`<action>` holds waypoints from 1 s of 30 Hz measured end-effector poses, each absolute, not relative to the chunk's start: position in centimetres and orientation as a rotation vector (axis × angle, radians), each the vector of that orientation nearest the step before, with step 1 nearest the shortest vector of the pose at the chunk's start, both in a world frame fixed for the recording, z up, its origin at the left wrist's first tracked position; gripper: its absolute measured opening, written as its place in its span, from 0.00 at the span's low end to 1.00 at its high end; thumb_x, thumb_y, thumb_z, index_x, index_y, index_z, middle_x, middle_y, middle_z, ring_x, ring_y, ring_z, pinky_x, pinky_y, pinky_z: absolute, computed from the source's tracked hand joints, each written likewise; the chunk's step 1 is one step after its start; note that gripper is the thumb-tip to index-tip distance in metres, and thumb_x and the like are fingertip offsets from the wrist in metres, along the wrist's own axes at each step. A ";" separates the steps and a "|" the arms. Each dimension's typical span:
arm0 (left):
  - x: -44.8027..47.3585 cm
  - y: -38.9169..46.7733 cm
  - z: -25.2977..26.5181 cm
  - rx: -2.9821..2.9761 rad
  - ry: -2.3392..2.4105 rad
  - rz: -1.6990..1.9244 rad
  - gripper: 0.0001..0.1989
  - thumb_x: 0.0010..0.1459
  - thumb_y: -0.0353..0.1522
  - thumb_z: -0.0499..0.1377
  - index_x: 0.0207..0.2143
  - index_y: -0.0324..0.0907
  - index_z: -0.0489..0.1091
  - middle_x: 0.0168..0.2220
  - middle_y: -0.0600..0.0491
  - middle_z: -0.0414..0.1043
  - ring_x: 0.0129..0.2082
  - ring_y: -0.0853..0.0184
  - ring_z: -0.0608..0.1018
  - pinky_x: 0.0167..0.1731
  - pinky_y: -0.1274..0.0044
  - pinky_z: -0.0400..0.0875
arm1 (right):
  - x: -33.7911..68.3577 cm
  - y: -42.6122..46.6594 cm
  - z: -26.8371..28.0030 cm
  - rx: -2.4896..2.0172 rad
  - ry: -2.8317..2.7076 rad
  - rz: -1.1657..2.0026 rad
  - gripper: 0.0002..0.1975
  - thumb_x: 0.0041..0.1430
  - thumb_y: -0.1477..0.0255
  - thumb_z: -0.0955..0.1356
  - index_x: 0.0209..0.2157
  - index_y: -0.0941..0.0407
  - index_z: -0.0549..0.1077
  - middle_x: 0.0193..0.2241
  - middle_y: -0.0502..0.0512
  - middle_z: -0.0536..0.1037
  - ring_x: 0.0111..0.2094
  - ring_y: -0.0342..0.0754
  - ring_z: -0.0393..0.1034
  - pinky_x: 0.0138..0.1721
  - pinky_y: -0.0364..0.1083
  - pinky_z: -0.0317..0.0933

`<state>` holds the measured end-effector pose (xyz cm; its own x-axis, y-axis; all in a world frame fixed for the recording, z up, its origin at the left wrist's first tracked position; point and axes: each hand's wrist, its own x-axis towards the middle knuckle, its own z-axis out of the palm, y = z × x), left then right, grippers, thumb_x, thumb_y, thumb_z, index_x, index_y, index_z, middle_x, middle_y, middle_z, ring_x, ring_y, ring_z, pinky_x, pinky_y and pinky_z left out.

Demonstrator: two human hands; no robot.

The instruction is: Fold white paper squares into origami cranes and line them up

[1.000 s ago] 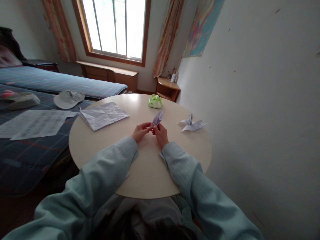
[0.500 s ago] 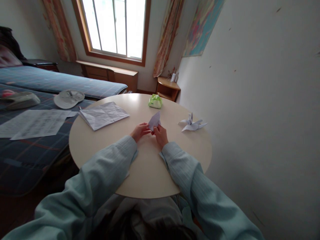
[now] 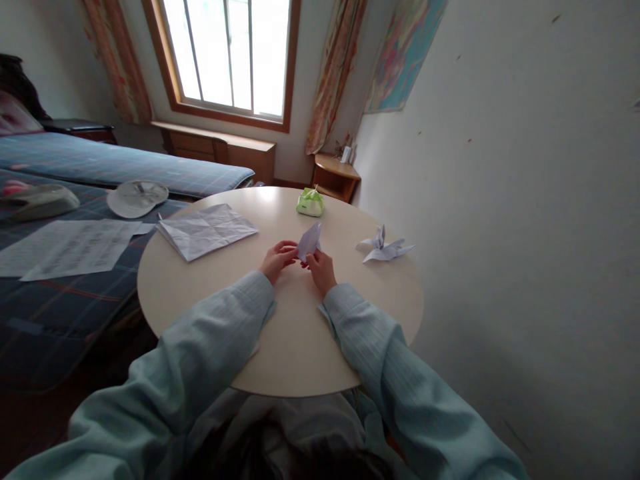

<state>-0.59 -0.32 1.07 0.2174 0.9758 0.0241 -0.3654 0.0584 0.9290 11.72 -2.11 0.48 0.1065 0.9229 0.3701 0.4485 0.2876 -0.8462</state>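
Above the middle of the round table [image 3: 300,360], a small folded piece of white paper [image 3: 309,241] is held up between my hands. My left hand [image 3: 278,261] has its fingers closed at the paper's left edge. On the lower right side, my right hand [image 3: 321,270] pinches the paper with the thumb in front. Some fingertips are hidden behind the paper. To the right lies a white origami crane [image 3: 384,247] with its wings spread. Creased white paper sheets [image 3: 207,230] rest on the table's left side.
A green tissue pack [image 3: 311,203] stands at the table's far edge. On the bed [image 3: 65,313] to the left lie a white cap [image 3: 138,199] and printed sheets [image 3: 75,248]. A wall [image 3: 500,233] runs close along the right side.
The fingers of my left hand have shifted slightly at the paper's edge. The paper and my right hand stay in nearly the same place.
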 end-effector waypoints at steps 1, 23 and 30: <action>-0.6 -0.3 1.1 1.015 0.793 1.210 0.17 0.33 0.31 0.64 0.29 0.39 0.65 0.23 0.57 0.69 0.24 0.74 0.71 0.28 0.79 0.62 | 11.7 -2.1 0.5 -1.328 -1.518 0.573 0.10 0.47 0.72 0.57 0.21 0.59 0.67 0.16 0.49 0.70 0.19 0.40 0.64 0.22 0.38 0.56; -0.6 -0.4 1.1 1.047 0.879 1.203 0.16 0.32 0.35 0.65 0.28 0.40 0.71 0.26 0.55 0.71 0.28 0.73 0.71 0.32 0.79 0.61 | 12.0 -2.3 1.0 -1.284 -1.432 0.392 0.15 0.52 0.62 0.59 0.27 0.59 0.68 0.26 0.53 0.71 0.28 0.42 0.64 0.28 0.40 0.57; -0.5 0.0 0.8 0.990 0.804 1.215 0.17 0.35 0.39 0.63 0.29 0.40 0.71 0.24 0.55 0.69 0.24 0.75 0.68 0.26 0.81 0.60 | 11.6 -3.0 1.5 -1.126 -1.441 0.556 0.16 0.53 0.61 0.58 0.27 0.58 0.67 0.25 0.51 0.70 0.25 0.40 0.63 0.26 0.39 0.58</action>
